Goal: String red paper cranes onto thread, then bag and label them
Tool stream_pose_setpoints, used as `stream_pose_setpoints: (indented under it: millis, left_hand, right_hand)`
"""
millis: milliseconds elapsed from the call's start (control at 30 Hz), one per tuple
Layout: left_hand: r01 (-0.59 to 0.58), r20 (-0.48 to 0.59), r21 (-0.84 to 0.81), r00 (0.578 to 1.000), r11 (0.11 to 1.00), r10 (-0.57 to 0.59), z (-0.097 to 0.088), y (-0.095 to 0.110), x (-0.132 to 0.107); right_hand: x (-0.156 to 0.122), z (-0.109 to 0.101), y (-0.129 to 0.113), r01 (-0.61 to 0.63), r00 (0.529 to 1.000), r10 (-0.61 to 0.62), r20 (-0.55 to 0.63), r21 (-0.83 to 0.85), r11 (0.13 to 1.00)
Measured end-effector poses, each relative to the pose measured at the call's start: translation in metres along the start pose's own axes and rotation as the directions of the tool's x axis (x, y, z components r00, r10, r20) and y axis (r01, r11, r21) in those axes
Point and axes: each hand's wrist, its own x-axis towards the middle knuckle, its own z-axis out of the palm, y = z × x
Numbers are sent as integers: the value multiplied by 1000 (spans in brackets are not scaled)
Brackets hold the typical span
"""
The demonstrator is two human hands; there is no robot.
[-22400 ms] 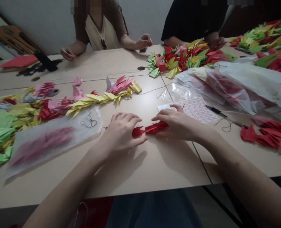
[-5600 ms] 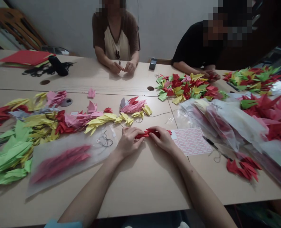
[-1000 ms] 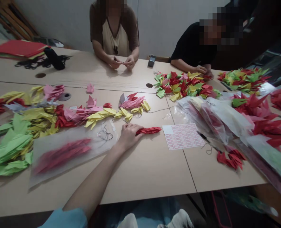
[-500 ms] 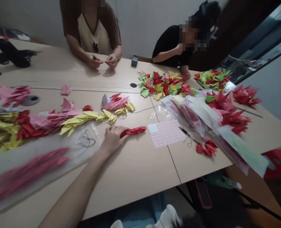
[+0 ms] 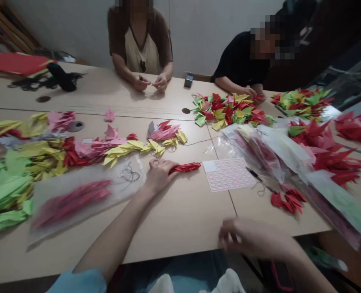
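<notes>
My left hand (image 5: 160, 175) is closed around one end of a bundle of folded red paper pieces (image 5: 187, 167) that lies on the table. Its free end points right, towards a white sheet of pink-bordered labels (image 5: 229, 177). Over the table's front edge hangs my right hand (image 5: 244, 236), blurred, its fingers loosely bent and apart with nothing seen in them. A clear bag (image 5: 61, 183) with pink folded paper inside lies left of my left hand. To the right are a black pen (image 5: 254, 173) and a small cluster of red folded paper (image 5: 287, 200).
Strings of yellow folded paper (image 5: 125, 150) and green folded paper (image 5: 6, 187) spread over the left. A multicoloured pile (image 5: 223, 110) and filled plastic bags (image 5: 278, 146) lie at right. Two people sit opposite, one in brown sleeves (image 5: 162, 36), one in black (image 5: 235, 61).
My right hand has come into view at the lower right. The view has turned left, showing more green paper. The co-worker in black has lowered a hand to the paper pile.
</notes>
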Motion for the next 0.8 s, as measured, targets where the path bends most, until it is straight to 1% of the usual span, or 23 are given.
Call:
stream_pose_setpoints:
  millis: [33,67,100,133,167,200,267,367,467,533,667,800]
  left_hand:
    - [-2,-3,8,1000,1000,2,0,0,-1]
    - [-5,-7,15,1000,1000,5,0,0,-2]
    - [-7,-11,21,1000,1000,8,0,0,-2]
    - [-9,-15,26,1000,1000,10,0,0,-3]
    - [-11,-19,31,1000,999,12,0,-1,-3]
    - [-13,-23,34,1000,999,14,0,-1,-3]
    - [-20,-27,39,999,999,21,1,-2,-3]
    - [-36,-39,46,999,998,38,1,-2,-2]
    - [-57,-63,53,996,997,61,2,-2,-2]
    - [-84,-74,57,993,995,88,2,-3,-2]
    - [-150,-90,71,984,986,156,1,-4,-1]
    - [-189,-112,93,974,978,199,2,-4,-1]
  right_hand:
    - [15,-12,4,52,991,-53,-120,-12,999]
    - [33,-26,9,120,951,-126,-282,-39,992]
    - [53,-38,14,194,870,-210,-446,-82,978]
    - [74,-49,20,264,769,-291,-569,-132,955]
    - [93,-57,26,323,661,-364,-656,-188,927]
    - [111,-61,31,373,625,-410,-664,-208,904]
    - [138,-60,39,424,607,-451,-655,-213,880]
    - [157,-43,45,419,599,-431,-675,-196,887]
    - [161,-28,44,389,567,-383,-729,-173,905]
    - [163,-23,43,378,558,-362,-746,-160,912]
    - [164,-23,42,359,570,-345,-746,-152,921]
    - [163,-25,42,337,583,-318,-747,-133,932]
